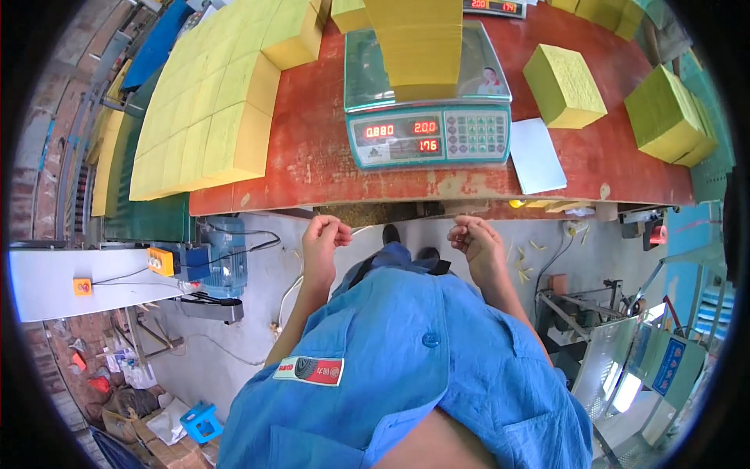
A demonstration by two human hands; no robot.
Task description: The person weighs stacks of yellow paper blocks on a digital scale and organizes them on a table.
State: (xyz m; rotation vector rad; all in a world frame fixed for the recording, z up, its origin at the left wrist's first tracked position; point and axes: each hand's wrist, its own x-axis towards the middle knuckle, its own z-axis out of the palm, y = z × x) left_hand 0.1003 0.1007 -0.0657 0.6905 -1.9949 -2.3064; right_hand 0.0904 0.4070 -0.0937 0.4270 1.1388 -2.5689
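On the table (pixel 305 141), a block (pixel 420 51) sits on the scale (pixel 428 134) — block rows (pixel 209 109) left, paper (pixel 538 160) right

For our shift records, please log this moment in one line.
left hand: empty, curled; right hand: empty, curled; digital scale on red table: lit, bearing yellow paper stack

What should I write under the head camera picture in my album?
Left hand and right hand, loosely curled before a red table, where a scale carries a yellow block.

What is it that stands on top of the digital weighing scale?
A tall yellow block stands on the pan of the digital weighing scale. Its top leaves the picture. It covers the pan beneath and behind it, so anything there cannot be seen.
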